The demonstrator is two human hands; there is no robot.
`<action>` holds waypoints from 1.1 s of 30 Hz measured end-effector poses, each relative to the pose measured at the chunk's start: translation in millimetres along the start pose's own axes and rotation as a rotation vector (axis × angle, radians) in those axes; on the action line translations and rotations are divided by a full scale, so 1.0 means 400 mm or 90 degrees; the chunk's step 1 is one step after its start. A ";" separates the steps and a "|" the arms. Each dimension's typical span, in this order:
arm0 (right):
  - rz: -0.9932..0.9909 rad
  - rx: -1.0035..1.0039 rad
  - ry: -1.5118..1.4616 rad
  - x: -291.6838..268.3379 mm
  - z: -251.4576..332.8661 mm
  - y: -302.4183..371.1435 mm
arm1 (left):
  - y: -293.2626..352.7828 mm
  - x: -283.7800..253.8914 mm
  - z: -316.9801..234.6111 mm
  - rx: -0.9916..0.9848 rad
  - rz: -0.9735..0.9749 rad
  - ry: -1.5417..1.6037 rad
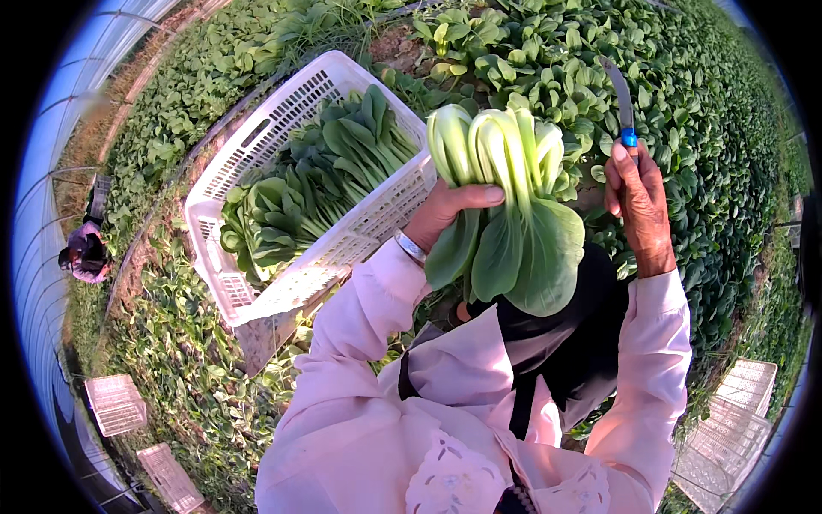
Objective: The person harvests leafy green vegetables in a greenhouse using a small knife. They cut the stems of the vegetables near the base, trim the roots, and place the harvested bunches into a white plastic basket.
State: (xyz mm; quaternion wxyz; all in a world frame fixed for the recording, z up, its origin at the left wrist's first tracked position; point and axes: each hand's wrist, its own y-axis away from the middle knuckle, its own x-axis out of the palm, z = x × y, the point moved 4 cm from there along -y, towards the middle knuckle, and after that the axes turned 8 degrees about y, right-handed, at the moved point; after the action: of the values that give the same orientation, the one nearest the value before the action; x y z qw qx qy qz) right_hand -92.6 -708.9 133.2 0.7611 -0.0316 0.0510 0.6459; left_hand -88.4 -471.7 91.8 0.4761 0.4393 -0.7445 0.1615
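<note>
My left hand [445, 210] grips a bunch of bok choy [505, 197] by its pale stalks, the green leaves hanging down toward me. A bracelet circles that wrist. My right hand [638, 201] is closed on a knife [623, 103] with a blue handle, its curved blade pointing up and away. Just left of the bunch stands a white plastic crate [257, 141], tilted, holding several bok choy heads [317, 184] laid in rows. Both arms wear pink sleeves.
Rows of leafy green plants [685, 128] fill the ground all around. Empty white crates lie at lower left [116, 403] and lower right [741, 411]. Another person [84, 253] crouches at far left beside the greenhouse wall.
</note>
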 end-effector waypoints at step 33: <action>0.038 0.008 0.089 0.238 -0.120 0.001 | 0.724 -0.632 -0.677 -0.274 -0.331 -1.768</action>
State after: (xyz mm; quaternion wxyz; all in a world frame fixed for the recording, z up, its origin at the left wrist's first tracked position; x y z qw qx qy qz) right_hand -79.3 -620.8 74.2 0.7361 -0.0707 0.1091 0.6642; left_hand -128.4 -4.1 62.0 -0.5544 0.2806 -0.5080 -0.5965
